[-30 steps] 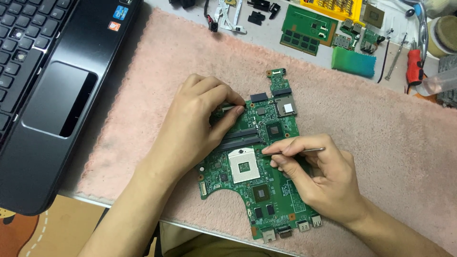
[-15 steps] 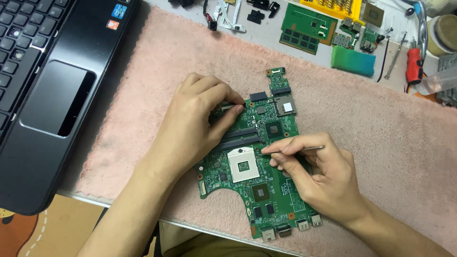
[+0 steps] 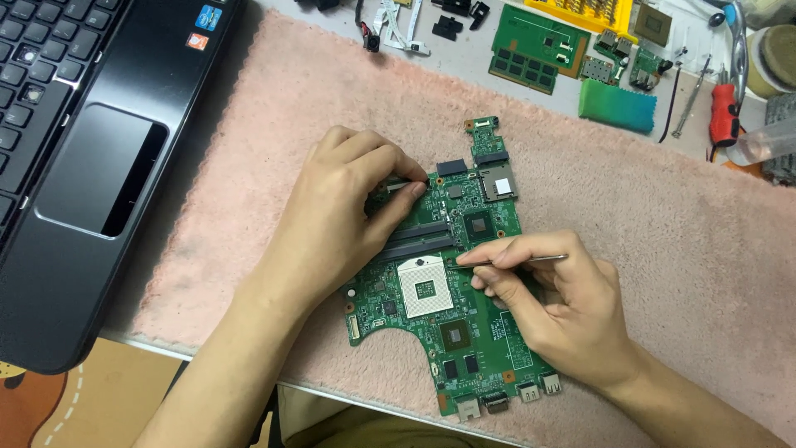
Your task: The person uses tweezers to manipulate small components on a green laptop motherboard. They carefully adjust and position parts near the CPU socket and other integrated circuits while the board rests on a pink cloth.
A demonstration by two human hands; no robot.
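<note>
A green laptop motherboard (image 3: 464, 332) lies on a pink fluffy mat (image 3: 647, 224). My left hand (image 3: 348, 216) rests on the board's upper left part, fingers curled, fingertips pressing on it near the memory slots (image 3: 419, 236). My right hand (image 3: 555, 311) lies on the board's right side and pinches a thin metal tool (image 3: 531, 260) like a pen. The tool's tip points left, close to the right edge of the square silver processor socket (image 3: 425, 286).
A black laptop base (image 3: 91, 149) with keyboard and touchpad sits at the left. Along the back lie small green circuit boards (image 3: 539, 41), black plastic parts, a teal cloth (image 3: 618, 105), a red-handled tool (image 3: 723, 116) and a syringe (image 3: 763, 143).
Both hands stay almost still on the board. The tool tip in my right hand has shifted only slightly beside the socket.
</note>
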